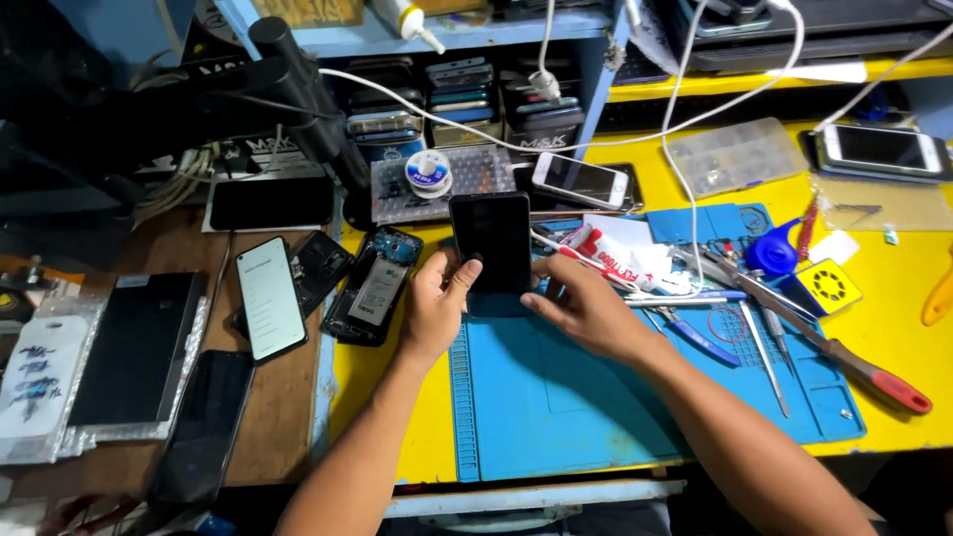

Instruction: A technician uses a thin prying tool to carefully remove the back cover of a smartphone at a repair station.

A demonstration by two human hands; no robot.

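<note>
Both hands grip one black phone (pixel 490 241), upright over the blue mat (pixel 556 397): left hand (pixel 435 303) with thumb on the glass, right hand (pixel 586 313) pinching its lower edge. Support both edges evenly; avoid flexing. Behind lies an opened phone (pixel 374 286).

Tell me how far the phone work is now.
Looks done: the black phone appears closed, its dark face whole. In hand: left hand and right hand hold it upright above the blue mat. Left: an opened phone lies beside, insides showing.
</note>
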